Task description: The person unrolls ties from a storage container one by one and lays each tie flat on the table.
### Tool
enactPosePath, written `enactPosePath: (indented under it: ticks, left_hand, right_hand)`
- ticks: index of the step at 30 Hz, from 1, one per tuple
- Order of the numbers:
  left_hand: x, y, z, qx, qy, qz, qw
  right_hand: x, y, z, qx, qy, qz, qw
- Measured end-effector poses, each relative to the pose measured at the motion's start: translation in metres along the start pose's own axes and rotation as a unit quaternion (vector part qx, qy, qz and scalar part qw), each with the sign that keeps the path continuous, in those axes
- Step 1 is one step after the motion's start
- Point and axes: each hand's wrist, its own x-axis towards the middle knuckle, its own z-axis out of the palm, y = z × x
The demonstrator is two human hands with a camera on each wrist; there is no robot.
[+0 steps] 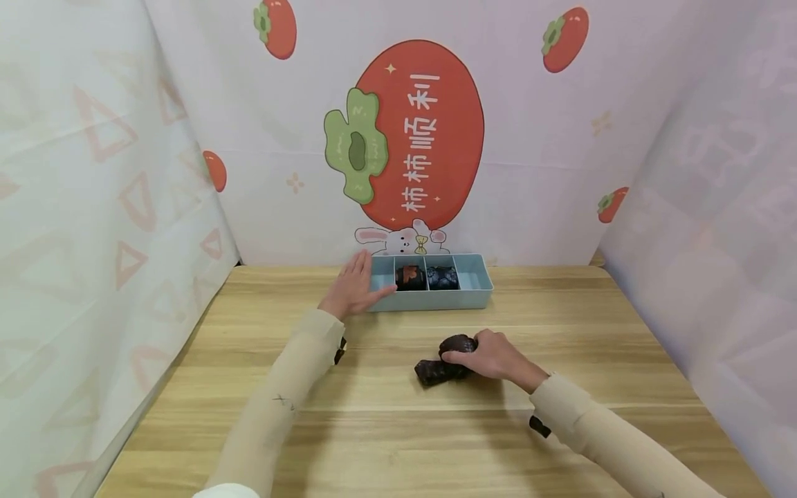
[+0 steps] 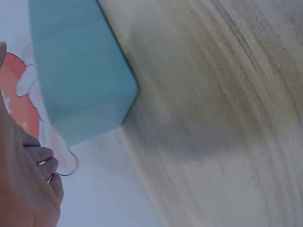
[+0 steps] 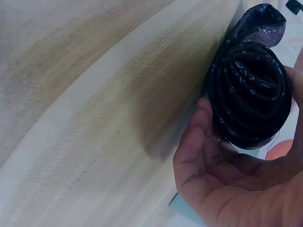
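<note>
My right hand (image 1: 495, 354) grips a dark patterned necktie (image 3: 251, 94) wound into a roll, its fingers and thumb curled round the sides. The pointed loose end sticks out to the left of the roll in the head view, close to the tabletop. Farther back, my left hand (image 1: 353, 287) rests at the left end of a light blue divided box (image 1: 436, 300), fingers straight and thumb reaching along its front rim. Two rolled neckties fill the middle compartments: a black one with an orange pattern (image 1: 411, 278) and a dark one with a bluish pattern (image 1: 443, 278).
The box's outer compartments show bare bottoms. It stands at the back of the wooden table (image 1: 398, 443), against a white cloth backdrop (image 1: 529, 228) printed with persimmons and a rabbit. More white cloth (image 1: 81, 228) hangs along both sides of the table.
</note>
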Motion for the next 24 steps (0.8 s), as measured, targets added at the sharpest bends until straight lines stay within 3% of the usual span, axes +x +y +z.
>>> enactPosePath:
  ticks: [5,7,11,14,18,21,24]
  left_hand:
    - [-0.018,0.012,-0.014,-0.03,0.058,0.021,0.9976]
    - [-0.029,0.024,-0.019,-0.027,0.079,0.021,0.9963]
    - [-0.046,0.056,-0.015,-0.054,0.119,0.063,0.9895]
    - [-0.057,0.085,-0.003,-0.121,0.085,0.085,0.9853]
    - [-0.07,0.118,0.015,-0.187,-0.005,0.091,0.9781]
    - [-0.076,0.134,0.027,-0.185,-0.053,0.099,0.9763]
    - [-0.079,0.143,0.037,-0.161,-0.084,0.091,0.9792]
  right_hand:
    - [-0.004,0.005,-0.001,0.012,-0.001,0.007,0.9999]
    - [-0.006,0.007,-0.001,0.011,0.001,0.008,0.9999]
    - [-0.009,0.013,-0.004,0.0,0.008,0.007,0.9999]
    - [-0.011,0.017,-0.006,-0.002,0.016,0.006,0.9999]
    - [-0.012,0.02,-0.004,0.006,0.035,0.003,0.9994]
    - [-0.011,0.021,-0.003,0.008,0.051,-0.006,0.9987]
    - [-0.01,0.022,-0.004,0.0,0.07,-0.02,0.9974]
